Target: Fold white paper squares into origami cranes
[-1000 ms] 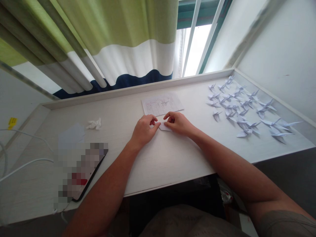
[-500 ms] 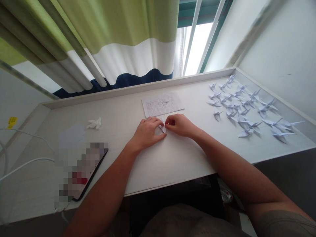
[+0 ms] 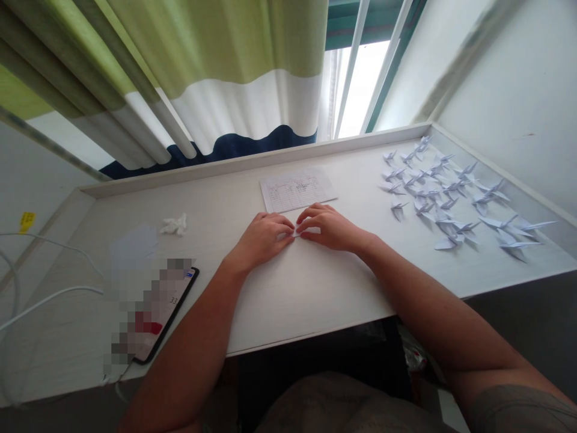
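My left hand point(image 3: 265, 236) and my right hand point(image 3: 332, 227) meet at the middle of the white desk point(image 3: 297, 288). Both press with closed fingers on a small white folded paper point(image 3: 296, 233), of which only a sliver shows between the fingertips. Just beyond the hands lies a printed sheet point(image 3: 296, 189). Several finished white paper cranes point(image 3: 444, 195) are spread over the right part of the desk.
A phone point(image 3: 155, 313) lies at the left front, with white cables point(image 3: 49, 297) running off the left edge. A crumpled white scrap point(image 3: 175, 224) and a pale sheet point(image 3: 133, 246) lie at the left. A green, white and blue curtain point(image 3: 202, 78) hangs behind the desk.
The hands have drawn closer together over the folded paper, so less of it shows now. The left hand's fingers have flattened onto it.
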A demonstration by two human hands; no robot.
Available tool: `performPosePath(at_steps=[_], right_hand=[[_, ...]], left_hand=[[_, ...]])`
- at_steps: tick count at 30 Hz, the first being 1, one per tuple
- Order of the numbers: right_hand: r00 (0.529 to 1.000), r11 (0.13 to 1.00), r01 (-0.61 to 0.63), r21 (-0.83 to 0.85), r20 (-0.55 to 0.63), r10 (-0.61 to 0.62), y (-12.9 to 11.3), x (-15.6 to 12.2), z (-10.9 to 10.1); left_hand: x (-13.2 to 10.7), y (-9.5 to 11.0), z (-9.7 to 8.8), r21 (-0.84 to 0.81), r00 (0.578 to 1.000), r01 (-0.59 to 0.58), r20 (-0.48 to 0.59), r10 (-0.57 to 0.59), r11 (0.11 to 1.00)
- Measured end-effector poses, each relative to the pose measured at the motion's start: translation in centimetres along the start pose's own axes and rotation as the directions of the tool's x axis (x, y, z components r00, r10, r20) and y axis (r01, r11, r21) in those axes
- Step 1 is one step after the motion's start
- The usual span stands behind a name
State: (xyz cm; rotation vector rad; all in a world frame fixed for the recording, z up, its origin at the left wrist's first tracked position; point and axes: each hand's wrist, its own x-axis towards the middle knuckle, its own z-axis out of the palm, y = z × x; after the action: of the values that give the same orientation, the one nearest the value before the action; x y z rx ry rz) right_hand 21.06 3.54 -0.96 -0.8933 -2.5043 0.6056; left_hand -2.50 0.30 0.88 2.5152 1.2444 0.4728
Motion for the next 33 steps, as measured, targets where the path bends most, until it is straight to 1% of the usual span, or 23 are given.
performPosePath(at_steps=[3, 9, 12, 19, 24, 33], right_hand=[[0.999, 1.0, 0.014, 0.025, 0.029, -0.015, 0.0, 0.1, -0.1], [0.999, 0.999, 0.022, -0.029, 0.04, -0.02, -0.2, 0.2, 0.4], [0.999, 0.999, 0.022, -0.023, 0.027, -0.021, -0.3, 0.1, 0.7], [0.998, 0.999, 0.048, 0.015, 0.031, -0.048, -0.1, 0.0, 0.7], [1.0, 0.998, 0.012, 0.068, 0.008, -0.013, -0.1, 0.1, 0.8], [0.986, 0.978, -0.142, 0.156, -0.066, 0.154, 0.2, 0.6, 1.7]], left_hand=[[-0.1, -0.5, -0.1, -0.039, 1.0, -0.013, -0.012, 0.013, 0.999], [-0.2, -0.2, -0.2, 0.032, 1.0, 0.0, -0.016, 0.0, 0.999], [-0.1, 0.0, -0.2, 0.038, 1.0, 0.022, -0.019, -0.021, 0.999], [0.0, -0.5, 0.1, -0.03, 1.0, 0.009, -0.003, -0.009, 1.0], [0.1, -0.8, 0.7, -0.1, 0.997, 0.067, -0.033, -0.07, 0.993], [0.3, -0.7, 1.1, -0.253, 0.985, 0.134, -0.069, -0.156, 0.958]])
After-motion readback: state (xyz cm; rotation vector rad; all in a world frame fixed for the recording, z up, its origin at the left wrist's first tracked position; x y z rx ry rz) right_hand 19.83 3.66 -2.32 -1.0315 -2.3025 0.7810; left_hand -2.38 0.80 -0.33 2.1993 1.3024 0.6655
